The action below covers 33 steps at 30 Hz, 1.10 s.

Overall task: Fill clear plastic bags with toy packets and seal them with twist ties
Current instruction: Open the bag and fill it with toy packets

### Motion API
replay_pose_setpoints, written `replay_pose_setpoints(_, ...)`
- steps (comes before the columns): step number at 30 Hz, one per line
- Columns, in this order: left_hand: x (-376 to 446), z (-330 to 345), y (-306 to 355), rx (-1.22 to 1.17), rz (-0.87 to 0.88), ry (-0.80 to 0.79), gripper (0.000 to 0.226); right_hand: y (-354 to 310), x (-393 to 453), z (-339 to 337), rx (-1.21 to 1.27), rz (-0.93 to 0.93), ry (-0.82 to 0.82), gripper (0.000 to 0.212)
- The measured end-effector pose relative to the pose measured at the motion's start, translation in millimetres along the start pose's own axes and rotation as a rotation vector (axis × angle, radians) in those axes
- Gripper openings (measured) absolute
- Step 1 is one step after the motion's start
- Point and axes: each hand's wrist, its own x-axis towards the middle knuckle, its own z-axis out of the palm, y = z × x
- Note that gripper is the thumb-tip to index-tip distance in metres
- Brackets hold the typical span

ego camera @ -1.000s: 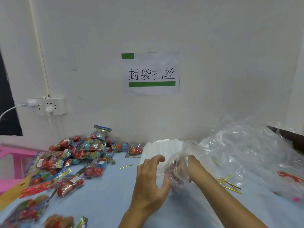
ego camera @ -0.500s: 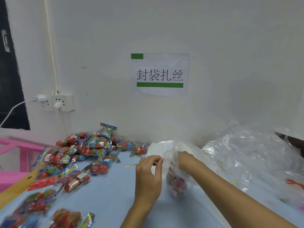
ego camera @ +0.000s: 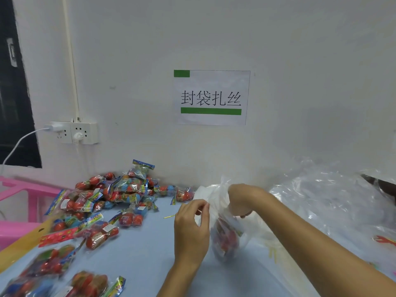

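hanging above the table [ego camera: 150, 260] near its far edge, a filled clear bag [ego camera: 227, 239] is gripped at the neck by the right hand [ego camera: 240, 200]; a gold twist tie [ego camera: 171, 216] is pinched by the left hand [ego camera: 190, 228].

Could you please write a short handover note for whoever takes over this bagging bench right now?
Right hand grips the gathered neck of the clear bag, which has red toy packets inside.
Left hand pinches at the neck; a gold twist tie pokes out beside it, though whether the hand holds it is unclear.
Loose toy packets are piled at left, empty bags at right.
Done: this bag is filled. Left: tie it, then fill more.
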Motion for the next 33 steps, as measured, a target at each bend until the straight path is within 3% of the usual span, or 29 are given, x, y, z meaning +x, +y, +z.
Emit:
replay_pose_setpoints(2, 1.4, -0.8, -0.9, -0.018, -0.014, 0.011, 0.013, 10.2, -7.7, -8.1, 0.093, -0.083, 0.098, 0.032)
replay_pose_setpoints(4, 2.7, -1.3, -2.3, -0.035, -0.032, 0.016, 0.013, 22.4, -16.1, -13.2, 0.325, -0.169, 0.251, 0.029)
replay_pose_setpoints(6, 3.4, -1.5, -3.9, -0.055, -0.052, 0.02, 0.012, 38.2, -21.2, -8.6, 0.644, -0.2, 0.521, 0.027)
replay_pose_setpoints(8, 4.0, -2.0, -5.1, -0.069, -0.074, 0.023, 0.013, 56.3, -22.2, 7.9, 0.874, -0.089, 0.835, 0.027)
replay_pose_setpoints(9, 4.0, -2.2, -5.4, -0.071, -0.081, 0.026, 0.014, 64.8, -21.3, 20.3, 1.007, 0.014, 0.908, 0.027)
replay_pose_setpoints(11, 4.1, -2.4, -5.9, -0.073, -0.094, 0.034, 0.016, 76.3, -16.2, 49.7, 1.282, 0.207, 0.861, 0.026)
replay_pose_setpoints(13, 4.0, -2.4, -5.5, -0.078, -0.103, 0.038, 0.022, 78.8, -9.7, 81.8, 1.371, 0.23, 0.637, 0.028)
replay_pose_setpoints(16, 4.4, -2.7, -4.7, -0.072, -0.105, 0.036, 0.029, 68.5, -11.3, 117.9, 1.263, 0.004, 0.266, 0.036)
replay_pose_setpoints(18, 3.9, -3.0, -4.5, -0.071, -0.109, 0.041, 0.03, 59.5, -16.8, 129.6, 1.243, -0.148, 0.157, 0.037)
replay_pose_setpoints(21, 3.8, -3.5, -4.6, -0.068, -0.11, 0.039, 0.032, 45.3, -22.0, 137.5, 1.306, -0.301, 0.188, 0.027)
replay_pose_setpoints(24, 3.3, -2.9, -4.5, -0.07, -0.093, 0.029, 0.033, 37.2, -18.9, 144.5, 1.225, -0.226, 0.318, 0.004)
replay_pose_setpoints(29, 3.5, -4.8, -4.4, -0.088, -0.077, 0.032, 0.032, 33.1, -13.1, 151.7, 1.162, -0.094, 0.37, 0.01)
replay_pose_setpoints(33, 6.0, -8.6, -5.1, -0.124, -0.084, 0.081, 0.018, 35.3, -8.5, 153.9, 1.246, -0.032, 0.387, 0.013)
